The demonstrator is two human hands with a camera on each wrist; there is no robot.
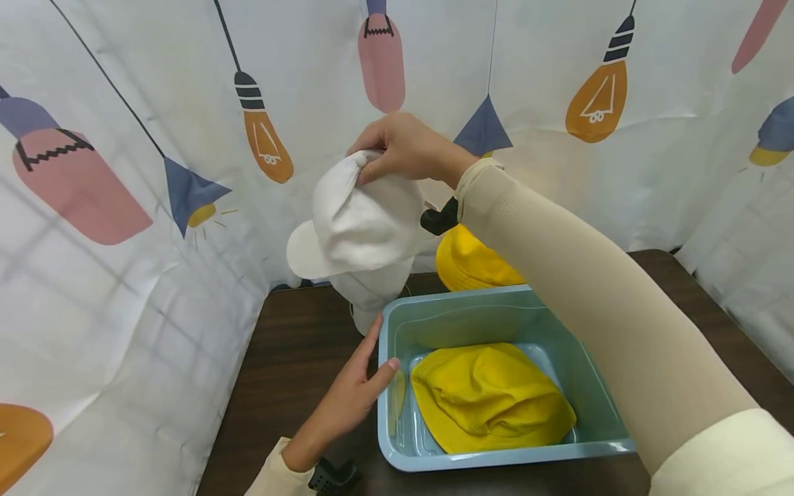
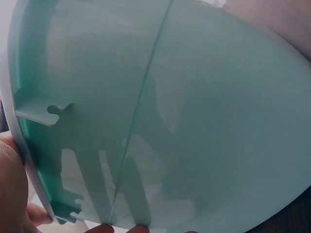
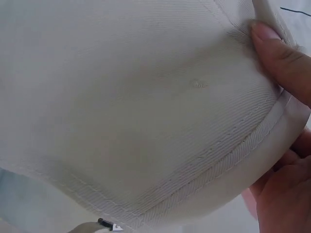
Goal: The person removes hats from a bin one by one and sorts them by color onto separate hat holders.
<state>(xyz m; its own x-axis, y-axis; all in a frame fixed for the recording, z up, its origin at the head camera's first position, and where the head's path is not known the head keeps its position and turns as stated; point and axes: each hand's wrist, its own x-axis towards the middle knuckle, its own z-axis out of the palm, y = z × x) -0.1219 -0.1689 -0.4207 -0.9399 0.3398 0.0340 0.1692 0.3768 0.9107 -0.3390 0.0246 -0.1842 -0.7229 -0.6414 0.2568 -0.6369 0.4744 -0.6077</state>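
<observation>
My right hand [image 1: 403,148] pinches a white cap [image 1: 372,220] by the top of its crown, thumb in front. The cap hangs above the far left corner of a light blue plastic bin [image 1: 462,457], its brim pointing left. In the right wrist view, the stitched white fabric [image 3: 146,111] fills most of the picture beside the thumb. My left hand [image 1: 353,389] grips the bin's left rim, thumb over the edge and fingers along the outer wall [image 2: 204,111]. A yellow brimmed hat [image 1: 493,396] lies crumpled inside the bin.
More white headwear [image 1: 372,288] stands behind the bin's left corner, partly hidden by the held cap. Another yellow hat [image 1: 474,262] sits behind the bin, partly covered by my right sleeve. The dark wooden table [image 1: 291,351] meets a white curtain [image 1: 310,62] printed with lamps.
</observation>
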